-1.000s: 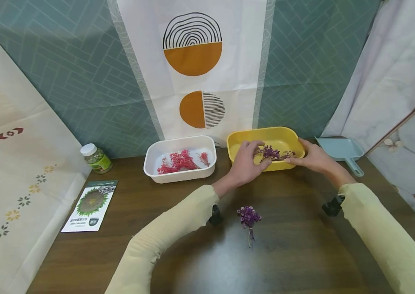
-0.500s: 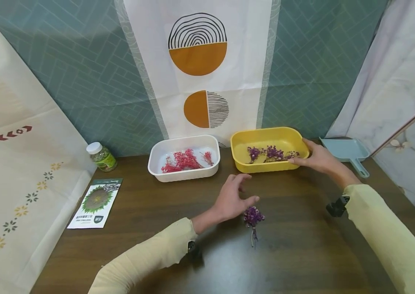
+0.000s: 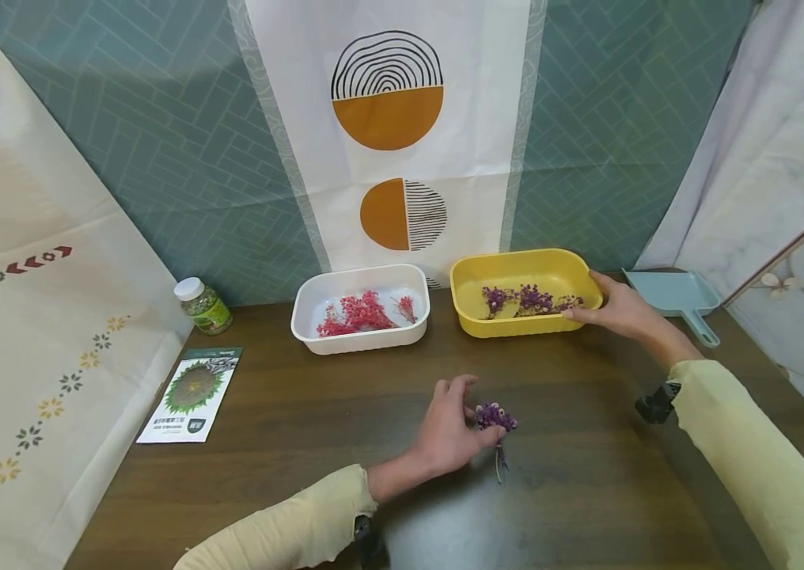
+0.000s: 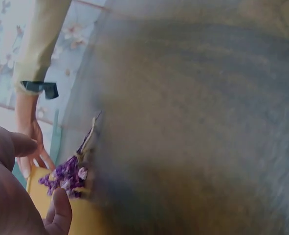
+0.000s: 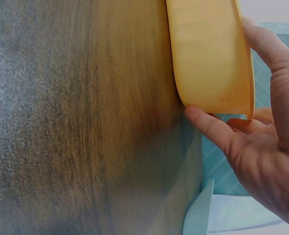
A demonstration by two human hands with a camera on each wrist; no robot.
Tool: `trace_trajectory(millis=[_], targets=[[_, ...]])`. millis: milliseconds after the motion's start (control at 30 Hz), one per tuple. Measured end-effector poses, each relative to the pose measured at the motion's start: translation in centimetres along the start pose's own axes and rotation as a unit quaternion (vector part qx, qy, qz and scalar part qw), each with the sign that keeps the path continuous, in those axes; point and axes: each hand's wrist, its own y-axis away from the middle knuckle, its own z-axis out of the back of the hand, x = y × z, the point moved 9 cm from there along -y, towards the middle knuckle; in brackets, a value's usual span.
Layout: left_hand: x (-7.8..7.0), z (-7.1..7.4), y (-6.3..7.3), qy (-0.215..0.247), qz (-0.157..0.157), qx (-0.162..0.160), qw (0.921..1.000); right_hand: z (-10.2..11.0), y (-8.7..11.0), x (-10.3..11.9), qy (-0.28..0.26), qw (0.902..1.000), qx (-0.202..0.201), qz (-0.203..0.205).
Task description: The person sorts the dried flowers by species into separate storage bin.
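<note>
In the head view a small tied bunch of purple dried flowers [image 3: 496,417] lies on the brown table. My left hand [image 3: 447,431] is right at its blossoms, thumb and fingers spread apart around them. The left wrist view has the purple bunch [image 4: 68,175] between thumb and fingertips, with a gap to the thumb. At the back right, a yellow tray [image 3: 526,326] contains loose purple dried sprigs [image 3: 533,299]. My right hand [image 3: 619,309] grips this tray's right end, thumb on the front wall and fingers behind the corner.
A white tray [image 3: 359,343] with pink dried flowers [image 3: 362,312] stands left of the yellow one. Farther left are a white-capped jar [image 3: 204,307] and a sunflower seed packet [image 3: 191,396]. A light blue dustpan [image 3: 678,294] lies beyond my right hand. Patterned cloth hangs behind.
My left hand has come away from the yellow tray, back and down to the purple bunch on the table. The right hand stays at the tray's end.
</note>
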Motion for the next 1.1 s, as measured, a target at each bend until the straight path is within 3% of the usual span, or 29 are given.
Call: trace_trajectory(millis=[433, 1100], targets=[[0.4, -0.7, 1.3, -0.115, 0.023, -0.045, 0.9921, 0.1, -0.1, 0.2, 0.005, 0.9999, -0.009, 0.006], [0.2, -1.8, 0.6, -0.133, 0.010, -0.054, 0.9896, -0.1, -0.1, -0.1, 0.012, 0.9999, -0.004, 0.002]])
